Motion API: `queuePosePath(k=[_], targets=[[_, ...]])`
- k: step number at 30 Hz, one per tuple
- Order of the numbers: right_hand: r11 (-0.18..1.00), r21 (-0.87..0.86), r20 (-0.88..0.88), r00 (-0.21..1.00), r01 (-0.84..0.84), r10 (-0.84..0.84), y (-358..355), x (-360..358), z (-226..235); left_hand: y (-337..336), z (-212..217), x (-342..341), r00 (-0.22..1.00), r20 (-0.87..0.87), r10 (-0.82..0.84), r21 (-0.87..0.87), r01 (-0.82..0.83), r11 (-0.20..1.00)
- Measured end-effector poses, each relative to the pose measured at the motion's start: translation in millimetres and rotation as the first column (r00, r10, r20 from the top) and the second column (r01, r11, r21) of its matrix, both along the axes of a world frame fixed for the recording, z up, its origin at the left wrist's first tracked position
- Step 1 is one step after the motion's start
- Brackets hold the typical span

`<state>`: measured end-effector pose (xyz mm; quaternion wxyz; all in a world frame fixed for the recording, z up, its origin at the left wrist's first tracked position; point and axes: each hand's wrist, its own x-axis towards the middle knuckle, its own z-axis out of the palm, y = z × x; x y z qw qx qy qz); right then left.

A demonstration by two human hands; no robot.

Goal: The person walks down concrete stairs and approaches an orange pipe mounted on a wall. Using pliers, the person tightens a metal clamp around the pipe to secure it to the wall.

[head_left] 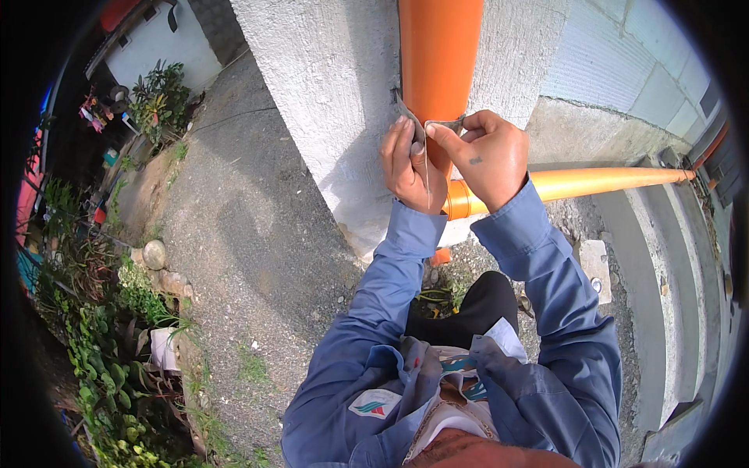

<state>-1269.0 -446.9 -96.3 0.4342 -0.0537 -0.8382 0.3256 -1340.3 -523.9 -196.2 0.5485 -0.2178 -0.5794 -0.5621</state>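
A thick orange pipe (pixel 441 54) runs down the face of a rough white pillar (pixel 328 70). Around its front, at hand height, goes a thin grey strap (pixel 447 124) that looks like a metal band. My left hand (pixel 412 164) pinches the strap on the left of the pipe, fingers bent together. On the other side my right hand (pixel 491 156) grips the strap's right part between thumb and curled forefinger. The two thumbs almost meet in front of the pipe. A thin pale strand or edge hangs below them; what it is I cannot tell.
A second orange pipe (pixel 593 184) stretches right from the pillar's foot, over grey concrete steps (pixel 655 288). Gravel ground (pixel 242 187) lies to the left, bordered by plants (pixel 117 374) and stones (pixel 154 254). A flat concrete piece (pixel 594 265) rests near the steps.
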Motion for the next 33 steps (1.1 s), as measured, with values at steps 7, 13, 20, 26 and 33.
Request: queuePosePath(k=[7,13,20,26,33], targets=[[0.992,-0.120,0.009,1.000,-0.026,0.027,0,5,0,-3,2,6,0.995,-0.022,-0.101,-0.024,0.101,0.995],[0.978,-0.198,0.054,0.995,-0.070,0.082,0,8,6,-2,10,6,0.988,-0.102,-0.116,0.046,0.122,0.991],[0.975,-0.216,0.100,0.992,-0.051,0.074,-1,10,13,0,3,3,0.973,-0.067,-0.220,0.072,0.225,0.972],[0.996,-0.081,0.064,0.998,0.023,-0.018,0,2,2,-2,-1,2,0.990,0.005,-0.138,0.000,0.138,0.990],[0.999,-0.031,0.083,0.997,0.009,-0.006,-1,2,6,-31,3,9,0.953,0.046,-0.299,-0.158,0.303,0.940]])
